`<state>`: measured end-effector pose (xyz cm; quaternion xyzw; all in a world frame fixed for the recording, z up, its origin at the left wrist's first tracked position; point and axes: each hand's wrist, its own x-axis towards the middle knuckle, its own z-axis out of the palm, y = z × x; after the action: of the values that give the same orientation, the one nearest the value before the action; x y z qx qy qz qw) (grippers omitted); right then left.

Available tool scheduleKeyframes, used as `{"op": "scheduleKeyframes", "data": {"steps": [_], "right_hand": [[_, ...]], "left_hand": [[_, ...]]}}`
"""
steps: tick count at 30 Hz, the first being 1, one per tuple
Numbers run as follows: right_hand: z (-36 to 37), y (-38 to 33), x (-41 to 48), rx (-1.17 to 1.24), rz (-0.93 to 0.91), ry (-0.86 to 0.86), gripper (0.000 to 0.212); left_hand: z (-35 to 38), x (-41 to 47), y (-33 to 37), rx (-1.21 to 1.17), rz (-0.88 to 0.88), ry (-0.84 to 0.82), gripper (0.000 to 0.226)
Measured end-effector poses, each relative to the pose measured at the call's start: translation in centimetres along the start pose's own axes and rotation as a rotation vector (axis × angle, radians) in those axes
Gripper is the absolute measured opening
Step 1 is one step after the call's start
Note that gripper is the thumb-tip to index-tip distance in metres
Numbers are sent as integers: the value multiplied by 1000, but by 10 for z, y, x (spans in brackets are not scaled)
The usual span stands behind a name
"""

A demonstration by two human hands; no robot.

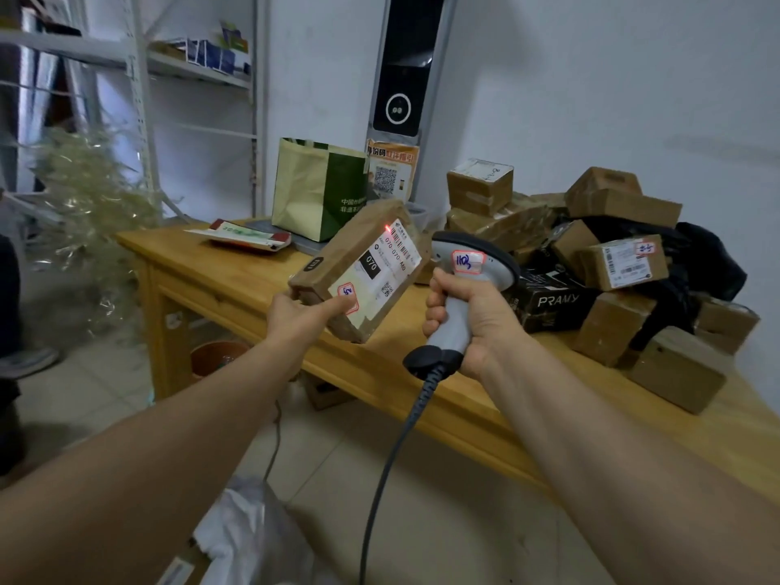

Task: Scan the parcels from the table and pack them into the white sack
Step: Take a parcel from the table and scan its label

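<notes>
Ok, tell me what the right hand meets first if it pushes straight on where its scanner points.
Probably the brown paper-wrapped parcel in the left hand: the grey handheld scanner in the right hand throws its red dot on that parcel's white label. Depth is unclear.

The parcel (363, 272) you hold reads "070" on its label; your scanner (494, 257) sticker starts "110"; the black box (548, 301) on the bench (236, 272) says "PRAMY".

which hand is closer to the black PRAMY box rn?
Right. The right hand, gripping the scanner, is just beside the black PRAMY box; the left hand, holding the parcel, is farther off, on the scanner's other side.
</notes>
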<state>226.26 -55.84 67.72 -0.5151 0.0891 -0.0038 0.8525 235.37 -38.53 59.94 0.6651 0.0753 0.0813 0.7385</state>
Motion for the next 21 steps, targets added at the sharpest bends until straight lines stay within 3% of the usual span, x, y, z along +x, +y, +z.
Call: {"op": "scheduleKeyframes", "data": {"steps": [3, 7, 10, 16, 21], "right_hand": [[-2, 9, 8, -50, -28, 33, 13], [-10, 31, 25, -64, 12, 125, 17], [-9, 58, 35, -183, 80, 161, 25], [25, 129, 40, -383, 240, -47, 45], [53, 182, 44, -501, 301, -181, 47]], "left_hand": [[-25, -1, -5, -96, -74, -92, 81], [-76, -8, -22, -145, -173, -161, 50], [-123, -16, -41, -109, -261, -236, 56], [-200, -35, -77, -72, -407, -206, 44], [-259, -44, -107, -82, -514, -117, 51]]}}
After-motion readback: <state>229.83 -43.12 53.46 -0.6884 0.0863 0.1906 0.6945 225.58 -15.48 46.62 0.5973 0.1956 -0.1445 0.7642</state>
